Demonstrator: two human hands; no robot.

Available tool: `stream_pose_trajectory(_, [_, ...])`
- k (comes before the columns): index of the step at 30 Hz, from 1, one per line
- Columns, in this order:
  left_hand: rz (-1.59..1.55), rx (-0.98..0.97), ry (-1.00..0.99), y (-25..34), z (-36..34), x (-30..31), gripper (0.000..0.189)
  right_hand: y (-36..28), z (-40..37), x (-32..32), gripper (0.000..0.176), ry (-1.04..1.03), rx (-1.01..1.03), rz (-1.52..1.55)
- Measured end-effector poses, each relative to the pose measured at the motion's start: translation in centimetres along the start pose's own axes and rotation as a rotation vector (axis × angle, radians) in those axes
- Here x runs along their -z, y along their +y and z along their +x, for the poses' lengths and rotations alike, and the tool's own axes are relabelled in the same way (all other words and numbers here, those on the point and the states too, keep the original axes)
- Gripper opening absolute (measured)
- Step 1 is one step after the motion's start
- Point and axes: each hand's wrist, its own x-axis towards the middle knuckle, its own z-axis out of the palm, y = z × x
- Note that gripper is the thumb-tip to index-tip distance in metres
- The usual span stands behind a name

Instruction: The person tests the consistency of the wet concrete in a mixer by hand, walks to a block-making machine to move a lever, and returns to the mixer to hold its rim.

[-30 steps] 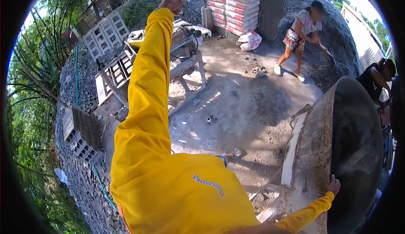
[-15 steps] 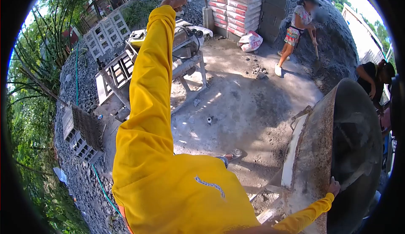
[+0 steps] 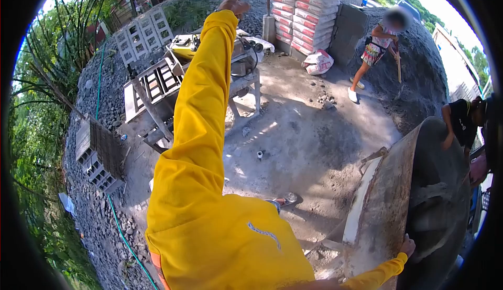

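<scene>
Head view: hooks rt hand (image 3: 407,245) tight over rim of rusty drum (image 3: 385,201) at lower rt, tilted w/ mouth to rt. Prob. heavy, stiff, rough, hardly fragile; likely best held by rim. Shows grey smears on dark inner wall; can't see bottom, so can't tell contents. Just past drum, see dark-shirted person (image 3: 461,120). Reaches lt hand (image 3: 236,6) far fwd w/ fingers drooping, above stand (image 3: 245,82) in view; can't tell if gripping anything. Farther off, see loose sack (image 3: 318,62), then stacked bags (image 3: 314,23), apparently full but w/ contents hidden. By grey heap (image 3: 424,70), see co-worker (image 3: 373,52) w/ long-handled tool (image 3: 399,70).
</scene>
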Motion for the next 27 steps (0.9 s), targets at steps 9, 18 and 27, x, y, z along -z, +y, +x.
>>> stream_pose_trajectory(9, [0.064, 0.051, 0.03, -1.9, 0.0, 3.5, 0.043, 1.2, 0.9, -0.8, 0.051, -0.01, 0.002, 0.04])
stream_pose_trajectory(18, [0.047, 0.067, -0.041, -7.4, -2.4, -3.4, 0.038, 0.7, 0.7, -0.5, 0.055, 0.022, -0.051, -0.085])
stream_pose_trajectory(27, [0.265, 0.278, -0.489, -27.6, -26.2, -38.2, 0.03, -2.3, -2.2, 1.1, 0.049, 0.049, -0.069, 0.012])
